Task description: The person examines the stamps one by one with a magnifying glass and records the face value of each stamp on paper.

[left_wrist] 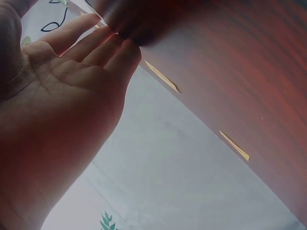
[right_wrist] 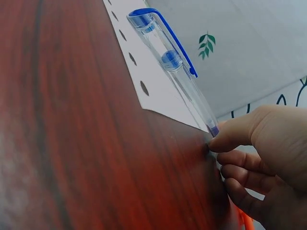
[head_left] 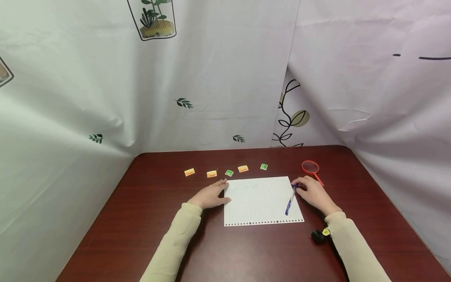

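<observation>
A lined sheet of paper (head_left: 258, 203) with punched holes along its near edge lies on the table, faint marks near its far left. My left hand (head_left: 210, 195) is at the left edge of the sheet, thumb and fingers spread apart; the left wrist view shows its palm and extended fingers. At the far right corner, my right hand (head_left: 313, 194) pinches one end of a clear pen (head_left: 291, 200) with a blue clip. The pen slants over the sheet, clip end towards me. In the right wrist view the thumb (right_wrist: 235, 134) covers the pen's held end.
Beyond the sheet, several small cards form a loose row: orange ones such as the leftmost card (head_left: 189, 172), and a green card (head_left: 264, 167) at the right. A red magnifying glass (head_left: 311, 167) lies beyond my right hand. Patterned white cloth (head_left: 225, 78) hangs behind the table (head_left: 158, 188).
</observation>
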`<state>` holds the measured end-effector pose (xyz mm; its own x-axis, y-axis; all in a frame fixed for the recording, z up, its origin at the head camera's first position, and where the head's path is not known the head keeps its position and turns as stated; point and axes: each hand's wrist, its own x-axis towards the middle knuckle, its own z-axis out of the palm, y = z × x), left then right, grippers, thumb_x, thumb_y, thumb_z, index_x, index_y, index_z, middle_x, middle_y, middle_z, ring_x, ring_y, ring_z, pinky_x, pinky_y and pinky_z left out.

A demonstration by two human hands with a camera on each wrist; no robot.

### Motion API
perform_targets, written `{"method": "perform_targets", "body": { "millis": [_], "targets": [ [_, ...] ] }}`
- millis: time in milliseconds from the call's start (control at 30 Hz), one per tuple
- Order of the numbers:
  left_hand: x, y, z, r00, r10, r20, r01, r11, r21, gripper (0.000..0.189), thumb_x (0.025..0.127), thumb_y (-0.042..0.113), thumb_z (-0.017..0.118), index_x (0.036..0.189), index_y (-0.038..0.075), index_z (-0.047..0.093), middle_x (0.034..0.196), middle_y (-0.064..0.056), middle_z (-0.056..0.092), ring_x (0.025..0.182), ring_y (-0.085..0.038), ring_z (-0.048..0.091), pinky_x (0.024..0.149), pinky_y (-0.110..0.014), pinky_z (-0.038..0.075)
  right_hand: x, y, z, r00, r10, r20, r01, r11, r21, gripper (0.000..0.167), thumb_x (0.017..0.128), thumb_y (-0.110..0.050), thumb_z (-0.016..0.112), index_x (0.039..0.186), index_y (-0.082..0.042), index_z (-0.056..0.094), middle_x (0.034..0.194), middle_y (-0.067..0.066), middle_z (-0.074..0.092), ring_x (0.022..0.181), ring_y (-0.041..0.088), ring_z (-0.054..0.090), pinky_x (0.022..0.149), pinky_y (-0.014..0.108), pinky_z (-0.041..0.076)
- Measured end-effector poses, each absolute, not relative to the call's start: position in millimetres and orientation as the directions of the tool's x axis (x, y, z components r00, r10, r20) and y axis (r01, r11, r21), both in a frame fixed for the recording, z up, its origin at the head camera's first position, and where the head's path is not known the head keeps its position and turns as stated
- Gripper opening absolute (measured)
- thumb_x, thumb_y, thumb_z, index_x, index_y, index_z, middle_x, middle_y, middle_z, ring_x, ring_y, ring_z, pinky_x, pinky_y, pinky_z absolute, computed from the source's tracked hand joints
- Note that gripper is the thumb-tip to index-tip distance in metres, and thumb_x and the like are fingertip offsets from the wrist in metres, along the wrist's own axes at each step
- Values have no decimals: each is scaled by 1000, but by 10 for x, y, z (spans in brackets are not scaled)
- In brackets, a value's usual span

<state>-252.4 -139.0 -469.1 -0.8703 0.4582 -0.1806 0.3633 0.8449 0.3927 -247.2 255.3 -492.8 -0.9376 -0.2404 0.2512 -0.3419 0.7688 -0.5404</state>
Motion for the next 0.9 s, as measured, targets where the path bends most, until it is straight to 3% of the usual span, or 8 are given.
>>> {"method": "perform_targets", "body": {
  "millis": [900],
  "targets": [
    [-2518,-1375,-4695,-874,461,-153,380,846,374,70,96,38,68,153,6,43,162,-7,33,148,-24,33,114,-43,37,-2469,2564,-4946,-935,-244,257,-349,759,-549,18,90,-1,68,106,-9,73,99,10,65,90,26,60,80,49,50]
  ]
}}
